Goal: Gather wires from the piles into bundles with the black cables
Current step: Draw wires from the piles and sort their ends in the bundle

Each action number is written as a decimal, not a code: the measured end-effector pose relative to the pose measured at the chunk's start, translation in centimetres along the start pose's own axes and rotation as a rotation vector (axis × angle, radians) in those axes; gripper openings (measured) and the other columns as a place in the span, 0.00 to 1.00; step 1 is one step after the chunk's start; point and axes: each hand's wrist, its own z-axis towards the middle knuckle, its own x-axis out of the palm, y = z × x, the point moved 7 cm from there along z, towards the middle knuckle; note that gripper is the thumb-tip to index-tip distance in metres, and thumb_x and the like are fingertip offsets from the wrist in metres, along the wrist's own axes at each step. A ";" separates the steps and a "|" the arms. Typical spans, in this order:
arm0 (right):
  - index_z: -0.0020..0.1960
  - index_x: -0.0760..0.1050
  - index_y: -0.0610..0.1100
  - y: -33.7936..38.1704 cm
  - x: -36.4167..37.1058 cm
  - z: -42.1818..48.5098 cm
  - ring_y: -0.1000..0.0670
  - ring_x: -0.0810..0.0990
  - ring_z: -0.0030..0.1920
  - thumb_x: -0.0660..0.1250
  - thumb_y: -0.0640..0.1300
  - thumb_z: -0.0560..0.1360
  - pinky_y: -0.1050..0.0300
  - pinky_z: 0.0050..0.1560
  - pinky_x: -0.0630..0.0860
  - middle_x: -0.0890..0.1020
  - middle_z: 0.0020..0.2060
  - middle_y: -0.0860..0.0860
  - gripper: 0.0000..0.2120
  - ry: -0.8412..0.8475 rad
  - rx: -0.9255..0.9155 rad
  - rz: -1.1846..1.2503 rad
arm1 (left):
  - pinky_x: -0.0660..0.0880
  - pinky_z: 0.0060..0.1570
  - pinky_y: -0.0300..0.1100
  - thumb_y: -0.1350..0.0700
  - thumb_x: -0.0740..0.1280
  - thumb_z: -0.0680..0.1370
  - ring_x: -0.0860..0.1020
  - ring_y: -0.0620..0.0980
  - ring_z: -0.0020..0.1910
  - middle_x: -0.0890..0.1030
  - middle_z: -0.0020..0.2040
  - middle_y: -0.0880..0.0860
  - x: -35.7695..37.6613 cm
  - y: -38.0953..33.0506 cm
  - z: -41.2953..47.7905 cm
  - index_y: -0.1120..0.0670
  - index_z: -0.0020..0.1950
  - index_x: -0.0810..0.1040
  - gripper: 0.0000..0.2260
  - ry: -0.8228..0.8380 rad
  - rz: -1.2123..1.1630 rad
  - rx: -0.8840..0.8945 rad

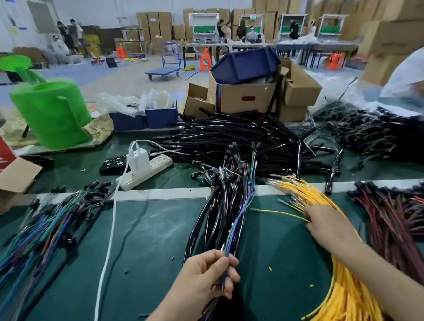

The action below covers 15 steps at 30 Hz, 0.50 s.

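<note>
Head view: the left hand (pixel 208 273) grips the bundle (pixel 224 209) of black cables and coloured wires at its near end, with the far ends fanned over the green table (pixel 148 240). Just right of the bundle, the right hand (pixel 328 225) seems to pinch one yellow wire (pixel 279 212) from the yellow pile (pixel 346 299). The blue-green pile (pixel 47 222) to the left, the red pile (pixel 397 212) to the far right and the black heap (pixel 229 134) beyond the bundle all look large, so much gathering likely remains.
</note>
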 end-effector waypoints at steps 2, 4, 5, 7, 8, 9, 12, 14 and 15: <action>0.44 0.74 0.41 -0.3 -0.2 -0.3 0.43 0.78 0.45 0.62 0.41 0.77 0.52 0.42 0.75 0.78 0.42 0.46 0.05 -0.009 0.001 -0.045 | 0.73 0.26 0.37 0.64 0.59 0.80 0.74 0.46 0.25 0.79 0.32 0.57 0.0 0.1 0.1 0.66 0.47 0.76 0.08 0.001 -0.014 -0.004; 0.39 0.72 0.42 -0.3 -0.8 -0.5 0.44 0.77 0.42 0.62 0.45 0.78 0.54 0.39 0.72 0.76 0.38 0.48 0.10 0.018 0.017 -0.057 | 0.73 0.25 0.37 0.63 0.60 0.78 0.74 0.46 0.24 0.79 0.32 0.58 0.0 0.0 0.1 0.66 0.47 0.75 0.07 0.006 -0.043 -0.012; 0.39 0.71 0.43 -0.2 -1.5 -0.6 0.44 0.77 0.42 0.62 0.48 0.79 0.55 0.39 0.72 0.75 0.37 0.48 0.12 0.032 0.026 -0.061 | 0.73 0.25 0.38 0.62 0.62 0.77 0.73 0.47 0.24 0.78 0.31 0.58 0.0 -0.1 0.1 0.66 0.46 0.75 0.07 0.010 -0.064 -0.020; 0.42 0.74 0.45 0.1 -3.7 -0.9 0.45 0.78 0.40 0.60 0.49 0.80 0.56 0.40 0.74 0.76 0.36 0.49 0.12 0.053 0.039 -0.037 | 0.72 0.23 0.38 0.60 0.63 0.74 0.72 0.47 0.21 0.76 0.29 0.58 -0.1 -0.2 0.1 0.65 0.44 0.73 0.08 0.009 -0.118 -0.040; 0.43 0.75 0.46 0.5 -5.1 -1.1 0.46 0.79 0.38 0.59 0.50 0.80 0.55 0.40 0.76 0.79 0.35 0.49 0.12 0.058 0.038 0.046 | 0.71 0.22 0.38 0.59 0.62 0.73 0.71 0.47 0.21 0.76 0.29 0.59 -0.1 -0.1 0.1 0.65 0.43 0.72 0.08 0.007 -0.145 -0.048; 0.44 0.74 0.46 1.1 -6.6 -1.4 0.48 0.80 0.34 0.58 0.49 0.81 0.56 0.38 0.77 0.80 0.32 0.48 0.11 0.064 0.018 0.182 | 0.71 0.22 0.38 0.60 0.62 0.74 0.71 0.47 0.21 0.76 0.29 0.60 -0.1 -0.1 0.2 0.64 0.43 0.71 0.07 0.004 -0.167 -0.051; 0.42 0.74 0.46 4.2 -12.4 -2.7 0.51 0.72 0.19 0.58 0.46 0.81 0.64 0.21 0.67 0.79 0.23 0.44 0.11 0.023 -0.143 0.712 | 0.77 0.27 0.42 0.64 0.57 0.80 0.78 0.53 0.26 0.80 0.36 0.65 -0.2 0.2 0.4 0.64 0.42 0.68 0.07 -0.036 -0.240 -0.072; 0.44 0.77 0.43 6.3 -15.4 -3.8 0.52 0.67 0.17 0.57 0.44 0.81 0.66 0.19 0.63 0.76 0.21 0.44 0.12 0.020 -0.251 0.975 | 0.81 0.34 0.43 0.65 0.53 0.81 0.83 0.58 0.36 0.82 0.45 0.67 -0.3 0.3 0.5 0.64 0.43 0.68 0.09 -0.057 -0.287 -0.080; 0.46 0.77 0.41 7.5 -16.0 -4.2 0.53 0.66 0.17 0.56 0.42 0.82 0.67 0.18 0.61 0.74 0.20 0.44 0.12 0.060 -0.290 1.066 | 0.81 0.37 0.44 0.65 0.53 0.82 0.84 0.59 0.41 0.82 0.48 0.67 -0.3 0.3 0.6 0.64 0.43 0.67 0.09 -0.062 -0.318 -0.082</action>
